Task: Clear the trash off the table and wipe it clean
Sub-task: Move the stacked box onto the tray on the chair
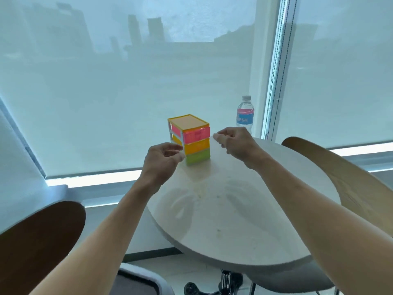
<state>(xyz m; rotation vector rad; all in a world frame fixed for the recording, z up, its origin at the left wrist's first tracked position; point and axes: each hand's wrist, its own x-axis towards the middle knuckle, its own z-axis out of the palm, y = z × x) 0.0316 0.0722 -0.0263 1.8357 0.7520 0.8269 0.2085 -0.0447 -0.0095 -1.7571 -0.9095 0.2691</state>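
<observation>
A small round white table (234,220) stands by the window. At its far edge sits a little drawer box (191,139) with pink, orange and green drawers and an orange lid. My left hand (161,160) hovers just left of the box, fingers loosely curled, holding nothing that I can see. My right hand (234,141) hovers just right of the box, fingers also curled, with nothing visible in it. A clear water bottle (245,114) with a blue and pink label stands at the table's far right edge. Faint smudges and streaks show on the tabletop's middle.
A wooden chair back (36,241) rises at the lower left and another wooden chair (348,179) at the right. A grey seat (136,279) lies below the table, beside the table's black base (223,284). Window blinds and a bead cord (276,81) stand behind.
</observation>
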